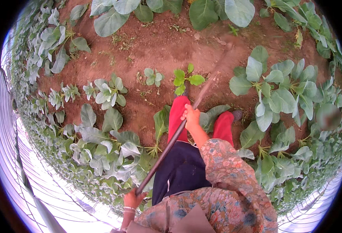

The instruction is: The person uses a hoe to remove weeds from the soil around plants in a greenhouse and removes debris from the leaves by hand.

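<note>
A long dark handle (175, 137) of a garden tool, likely a hoe, runs slantwise across my body. My left hand (133, 199), with a bracelet at the wrist, grips its lower-left end near my hip. Farther along, my right hand (192, 117) is closed round the shaft above my knees. The far end of the tool (230, 43) is a motion blur over the bare reddish soil (174, 49), so its head cannot be made out. Just left of the shaft, a bright green seedling (185, 78) grows in front of my foot, with a smaller grey-green seedling (154, 77) beside it.
Large leafy brassica plants (275, 87) stand close on the right. Others (110, 142) crowd the left near my legs, and another row (203, 13) lines the far side of the soil strip. A curved ribbed greenhouse wall (2, 116) bounds the left.
</note>
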`<state>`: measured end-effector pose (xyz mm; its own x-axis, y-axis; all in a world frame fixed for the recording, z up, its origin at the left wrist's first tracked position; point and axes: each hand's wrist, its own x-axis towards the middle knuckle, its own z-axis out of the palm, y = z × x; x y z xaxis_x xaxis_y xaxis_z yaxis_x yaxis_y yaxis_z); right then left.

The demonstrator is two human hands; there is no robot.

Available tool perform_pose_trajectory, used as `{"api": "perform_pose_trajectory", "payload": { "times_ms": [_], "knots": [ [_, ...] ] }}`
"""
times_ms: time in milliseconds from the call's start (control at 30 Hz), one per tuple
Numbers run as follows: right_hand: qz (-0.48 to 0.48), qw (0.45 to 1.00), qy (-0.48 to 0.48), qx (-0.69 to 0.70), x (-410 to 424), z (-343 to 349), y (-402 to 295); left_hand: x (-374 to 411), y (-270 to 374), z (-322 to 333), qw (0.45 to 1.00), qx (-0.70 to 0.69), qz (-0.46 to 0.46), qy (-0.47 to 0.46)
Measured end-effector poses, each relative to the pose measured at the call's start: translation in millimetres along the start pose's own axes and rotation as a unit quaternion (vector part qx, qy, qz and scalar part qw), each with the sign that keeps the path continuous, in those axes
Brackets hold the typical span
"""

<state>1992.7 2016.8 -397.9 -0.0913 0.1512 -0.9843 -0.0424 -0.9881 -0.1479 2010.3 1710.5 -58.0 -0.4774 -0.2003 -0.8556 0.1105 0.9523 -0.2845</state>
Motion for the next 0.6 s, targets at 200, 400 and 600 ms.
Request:
{"api": "perform_pose_trajectory", "payload": {
  "times_ms": [200, 400, 600],
  "knots": [
    [0.014, 0.999, 0.024, -0.037, -3, -9, 14, -5, 11, -10, 1.0, 0.004, 0.024, 0.018],
    [-0.016, 1.0, -0.02, 0.017, -22, -10, -22, 14, -9, 30, 0.995, 0.061, 0.047, 0.069],
    [0.031, 0.998, 0.029, -0.035, -5, -23, 23, -18, 2, 20, 0.999, 0.047, -0.023, -0.014]
  ]
}}
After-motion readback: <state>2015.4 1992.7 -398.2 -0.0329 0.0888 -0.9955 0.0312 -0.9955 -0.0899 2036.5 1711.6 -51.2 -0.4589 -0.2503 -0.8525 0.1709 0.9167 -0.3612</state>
